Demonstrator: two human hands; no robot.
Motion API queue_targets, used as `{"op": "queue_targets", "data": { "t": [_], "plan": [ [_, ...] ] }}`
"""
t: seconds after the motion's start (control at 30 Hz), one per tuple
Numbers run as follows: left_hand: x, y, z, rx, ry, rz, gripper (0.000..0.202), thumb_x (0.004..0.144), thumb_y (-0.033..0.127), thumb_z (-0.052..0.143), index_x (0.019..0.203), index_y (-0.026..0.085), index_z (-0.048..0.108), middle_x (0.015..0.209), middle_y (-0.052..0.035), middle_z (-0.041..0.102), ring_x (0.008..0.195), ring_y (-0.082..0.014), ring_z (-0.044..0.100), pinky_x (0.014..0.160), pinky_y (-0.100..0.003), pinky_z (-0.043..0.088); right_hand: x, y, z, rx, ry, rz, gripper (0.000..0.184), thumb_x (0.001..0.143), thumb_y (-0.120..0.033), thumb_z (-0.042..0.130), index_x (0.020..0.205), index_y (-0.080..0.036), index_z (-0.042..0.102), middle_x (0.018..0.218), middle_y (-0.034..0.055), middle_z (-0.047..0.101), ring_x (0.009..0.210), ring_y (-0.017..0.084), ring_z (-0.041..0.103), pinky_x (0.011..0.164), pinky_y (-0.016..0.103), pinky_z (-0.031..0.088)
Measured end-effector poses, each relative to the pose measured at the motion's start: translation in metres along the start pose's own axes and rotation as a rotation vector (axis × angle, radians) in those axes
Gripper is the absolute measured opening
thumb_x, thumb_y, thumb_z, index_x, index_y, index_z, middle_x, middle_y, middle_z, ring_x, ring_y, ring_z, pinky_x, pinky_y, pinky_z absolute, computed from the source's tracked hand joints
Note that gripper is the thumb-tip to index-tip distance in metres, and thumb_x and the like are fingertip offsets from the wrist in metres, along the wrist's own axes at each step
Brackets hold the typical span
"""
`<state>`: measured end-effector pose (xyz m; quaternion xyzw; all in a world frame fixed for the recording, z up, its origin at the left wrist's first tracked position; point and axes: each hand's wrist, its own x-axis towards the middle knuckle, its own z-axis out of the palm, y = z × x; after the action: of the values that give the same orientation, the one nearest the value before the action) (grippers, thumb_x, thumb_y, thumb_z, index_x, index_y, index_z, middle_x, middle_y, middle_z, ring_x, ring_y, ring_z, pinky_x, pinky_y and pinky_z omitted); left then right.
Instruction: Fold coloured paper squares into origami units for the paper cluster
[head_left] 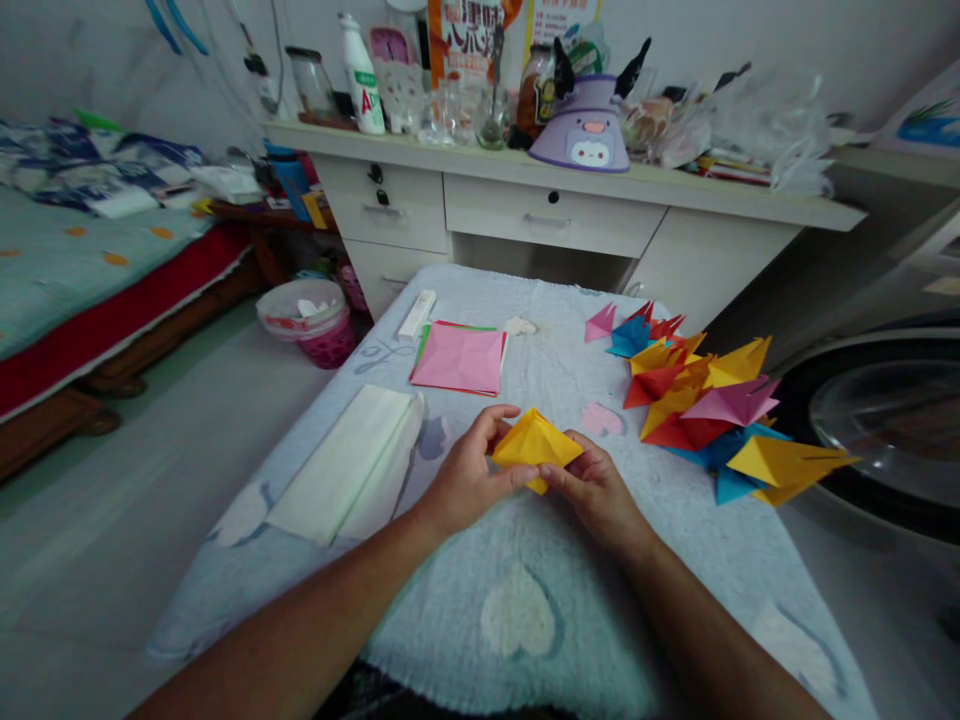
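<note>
A folded yellow paper piece (534, 443) is held just above a table covered by a pale blue towel (525, 560). My left hand (466, 478) pinches its left side, thumb on top. My right hand (596, 490) grips its lower right edge with closed fingers. A stack of square coloured paper sheets (459, 357), pink on top, lies beyond the hands. To the right sits a pile of finished folded paper shapes (701, 405) in yellow, red, blue and pink.
A folded white cloth (352, 462) lies left of my hands, a small white tube (417, 314) farther back. Behind stands a cream desk (540, 200) crowded with bottles and a purple gadget. A pink bin (307, 322) and a bed (82, 270) are at left, a washing machine door (885, 420) at right.
</note>
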<state>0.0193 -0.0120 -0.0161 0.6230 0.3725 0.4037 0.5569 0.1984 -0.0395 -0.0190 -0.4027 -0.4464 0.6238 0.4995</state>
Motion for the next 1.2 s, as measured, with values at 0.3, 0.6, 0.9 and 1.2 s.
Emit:
{"op": "queue_targets", "data": {
  "t": [0.3, 0.6, 0.9, 1.2],
  "plan": [
    [0.003, 0.003, -0.003, 0.039, -0.045, -0.058, 0.015, 0.077, 0.026, 0.065, 0.084, 0.016, 0.059, 0.072, 0.0037, 0.053, 0.066, -0.0102, 0.049, 0.059, -0.02, 0.038, -0.004, -0.01, -0.005, -0.098, 0.005, 0.034, 0.03, 0.074, -0.044, 0.077, 0.085, -0.02, 0.061, 0.074, -0.0025, 0.059, 0.064, 0.011, 0.052, 0.062, 0.023, 0.042],
    [0.003, -0.009, -0.001, 0.13, 0.012, -0.023, 0.022, 0.084, 0.022, 0.058, 0.105, 0.018, 0.058, 0.085, 0.0001, 0.063, 0.074, -0.0133, 0.059, 0.065, -0.023, 0.045, -0.001, -0.004, -0.009, -0.402, 0.037, -0.059, 0.027, 0.083, -0.041, 0.065, 0.099, -0.022, 0.054, 0.075, -0.0018, 0.06, 0.064, 0.014, 0.055, 0.057, 0.025, 0.042],
    [0.005, -0.016, 0.002, 0.651, 0.087, 0.105, 0.045, 0.085, 0.009, 0.049, 0.128, 0.02, 0.045, 0.102, -0.0054, 0.066, 0.089, -0.0185, 0.062, 0.081, -0.032, 0.048, 0.001, 0.001, -0.009, -1.037, 0.174, -0.144, 0.021, 0.084, -0.023, 0.052, 0.105, -0.02, 0.052, 0.066, -0.003, 0.056, 0.058, 0.015, 0.051, 0.057, 0.026, 0.037],
    [0.005, -0.016, 0.002, 0.977, 0.095, 0.182, 0.019, 0.082, 0.013, 0.058, 0.099, 0.02, 0.056, 0.103, -0.0057, 0.058, 0.1, -0.0239, 0.052, 0.091, -0.039, 0.044, 0.009, 0.015, -0.019, -1.414, 0.257, -0.232, 0.022, 0.079, -0.02, 0.056, 0.101, -0.018, 0.06, 0.084, 0.0062, 0.064, 0.082, 0.024, 0.054, 0.077, 0.036, 0.038]
  ]
}}
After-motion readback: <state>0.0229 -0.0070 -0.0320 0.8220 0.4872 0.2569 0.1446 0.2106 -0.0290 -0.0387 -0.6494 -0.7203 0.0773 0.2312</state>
